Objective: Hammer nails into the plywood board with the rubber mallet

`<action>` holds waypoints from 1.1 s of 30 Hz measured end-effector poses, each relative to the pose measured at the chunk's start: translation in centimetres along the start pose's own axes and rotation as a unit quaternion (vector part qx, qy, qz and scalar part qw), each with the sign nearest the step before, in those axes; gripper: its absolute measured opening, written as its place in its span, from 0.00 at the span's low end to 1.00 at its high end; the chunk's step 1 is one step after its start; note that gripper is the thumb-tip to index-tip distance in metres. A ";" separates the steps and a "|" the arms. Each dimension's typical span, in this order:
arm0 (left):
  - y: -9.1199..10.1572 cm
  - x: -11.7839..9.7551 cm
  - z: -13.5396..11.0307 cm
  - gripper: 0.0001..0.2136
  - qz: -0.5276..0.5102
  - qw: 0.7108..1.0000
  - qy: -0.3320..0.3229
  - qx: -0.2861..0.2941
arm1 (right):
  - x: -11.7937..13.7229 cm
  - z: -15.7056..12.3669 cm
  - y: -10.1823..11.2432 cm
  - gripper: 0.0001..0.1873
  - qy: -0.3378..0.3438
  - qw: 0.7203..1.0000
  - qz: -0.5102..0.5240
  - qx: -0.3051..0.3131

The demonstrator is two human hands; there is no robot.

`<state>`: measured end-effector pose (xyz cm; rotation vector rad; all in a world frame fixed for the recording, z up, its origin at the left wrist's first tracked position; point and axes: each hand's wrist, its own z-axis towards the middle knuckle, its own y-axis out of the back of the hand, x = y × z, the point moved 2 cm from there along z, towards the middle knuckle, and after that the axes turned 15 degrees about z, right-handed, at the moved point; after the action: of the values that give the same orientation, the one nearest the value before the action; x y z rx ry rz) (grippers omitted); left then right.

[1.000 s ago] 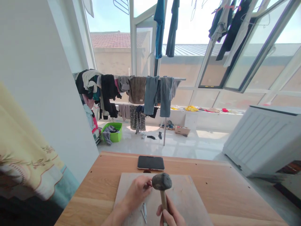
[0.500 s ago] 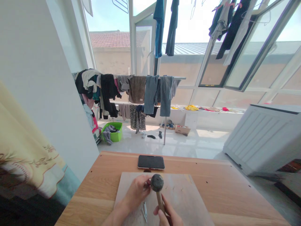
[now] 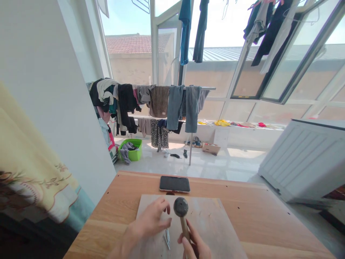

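My right hand [image 3: 194,246] grips the wooden handle of a hammer [image 3: 181,212], whose dark round head hangs just above a grey board [image 3: 210,223] on the wooden table [image 3: 256,216]. My left hand [image 3: 151,220] rests on the board just left of the hammer head, with thumb and forefinger curled toward it. Whether they pinch a nail is hidden. A few loose nails [image 3: 167,238] lie on the board between my hands.
A black phone [image 3: 174,183] lies face up at the table's far edge. Beyond are a laundry rack [image 3: 167,102] full of clothes, a green basket [image 3: 132,150], a white cabinet [image 3: 304,158] at right and a white wall [image 3: 54,90] at left.
The hammer head has dropped and tilted end-on above the board. My left fingers have drawn a little away from it and spread slightly. The view shifted slightly.
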<state>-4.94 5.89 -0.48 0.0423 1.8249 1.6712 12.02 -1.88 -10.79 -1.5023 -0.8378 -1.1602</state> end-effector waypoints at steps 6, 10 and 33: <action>0.3 -0.7 -1.2 0.10 0.083 0.989 0.009 0.122 | 1.5 -0.3 -0.4 0.42 -0.028 0.997 0.071 -0.016; -0.2 -1.5 -0.9 0.06 0.077 0.988 0.007 0.132 | 1.7 -0.2 -0.4 0.42 -0.029 0.996 0.085 -0.021; 0.6 -1.7 0.0 0.10 -0.063 0.996 -0.020 -0.059 | 2.5 -0.6 -0.4 0.39 -0.037 0.994 0.104 0.011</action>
<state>-3.87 5.27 0.80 -0.0868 1.6605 1.6737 12.20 -2.51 -8.23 -1.5819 -0.7217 -0.9444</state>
